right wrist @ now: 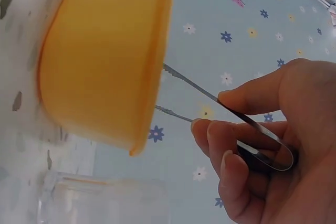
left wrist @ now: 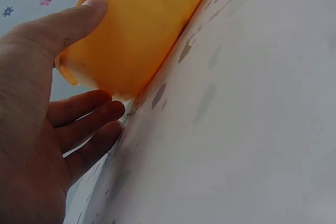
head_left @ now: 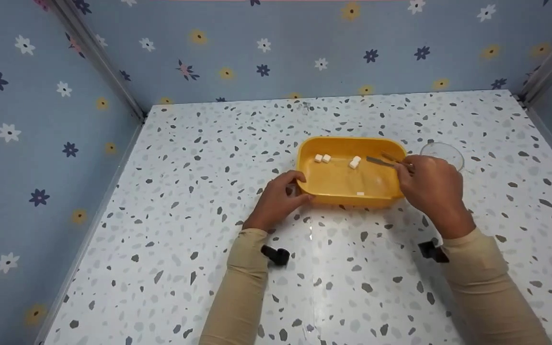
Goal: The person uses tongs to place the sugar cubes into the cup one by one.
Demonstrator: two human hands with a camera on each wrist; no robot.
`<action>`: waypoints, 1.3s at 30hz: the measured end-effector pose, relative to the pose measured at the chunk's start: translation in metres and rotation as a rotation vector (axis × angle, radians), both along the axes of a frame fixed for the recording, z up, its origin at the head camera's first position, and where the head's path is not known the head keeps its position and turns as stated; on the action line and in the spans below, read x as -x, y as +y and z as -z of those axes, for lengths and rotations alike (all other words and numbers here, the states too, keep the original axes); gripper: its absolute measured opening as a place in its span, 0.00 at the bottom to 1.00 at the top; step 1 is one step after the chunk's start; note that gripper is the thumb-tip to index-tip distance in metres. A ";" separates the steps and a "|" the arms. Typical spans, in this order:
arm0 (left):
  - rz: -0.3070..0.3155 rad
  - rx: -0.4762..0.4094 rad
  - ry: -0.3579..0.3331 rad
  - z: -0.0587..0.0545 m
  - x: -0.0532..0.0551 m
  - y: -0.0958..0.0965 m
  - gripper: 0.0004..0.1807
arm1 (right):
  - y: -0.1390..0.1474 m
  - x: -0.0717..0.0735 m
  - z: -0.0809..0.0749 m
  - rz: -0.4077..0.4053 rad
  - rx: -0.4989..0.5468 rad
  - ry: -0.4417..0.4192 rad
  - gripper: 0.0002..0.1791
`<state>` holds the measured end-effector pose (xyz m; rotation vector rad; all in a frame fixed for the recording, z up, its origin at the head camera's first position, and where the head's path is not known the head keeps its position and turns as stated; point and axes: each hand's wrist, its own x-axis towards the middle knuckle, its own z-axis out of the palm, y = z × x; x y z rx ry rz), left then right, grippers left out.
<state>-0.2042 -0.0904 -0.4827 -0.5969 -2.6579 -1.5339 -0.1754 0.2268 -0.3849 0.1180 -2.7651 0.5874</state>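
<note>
A yellow plastic tub (head_left: 350, 199) stands on the speckled tabletop, with several small white cubes (head_left: 322, 158) on its floor. At its near left corner, my left hand (head_left: 276, 199) holds the rim. In the left wrist view the thumb (left wrist: 86, 17) lies along the tub's outer wall, while three other fingers stay lower beside it. My right hand (head_left: 431, 184) pinches metal tweezers (right wrist: 194, 85) between thumb and fingers. The tweezers' arms are spread, and their tips reach in over the tub's right end. Nothing shows between those tips in the head view.
A round clear dish (head_left: 454, 149) stands right of the tub, partly covered by my right hand. One white piece (head_left: 360, 193) shows at the tub's near side. A flower-patterned wall (head_left: 295, 52) rises behind the table, another on the left.
</note>
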 end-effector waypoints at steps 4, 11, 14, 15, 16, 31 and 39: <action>0.002 0.005 -0.002 0.001 0.001 0.000 0.19 | -0.003 0.003 0.009 -0.042 0.008 0.021 0.16; 0.000 0.025 0.017 0.003 0.003 -0.001 0.24 | -0.005 0.008 0.021 -0.091 0.023 0.026 0.14; 0.002 0.031 0.018 0.004 0.003 -0.001 0.29 | -0.005 0.010 0.023 -0.084 0.024 -0.002 0.15; 0.003 0.030 0.015 0.004 0.003 -0.001 0.31 | -0.006 0.011 0.024 -0.083 0.021 -0.011 0.15; 0.005 0.028 0.012 0.004 0.003 -0.001 0.32 | -0.006 0.011 0.025 -0.079 0.020 -0.019 0.15; 0.019 -0.006 0.004 0.004 0.002 0.000 0.33 | -0.010 0.017 0.040 -0.122 -0.018 -0.017 0.09; 0.017 -0.015 -0.017 0.003 0.002 0.000 0.33 | -0.013 0.017 0.042 -0.136 -0.058 -0.027 0.09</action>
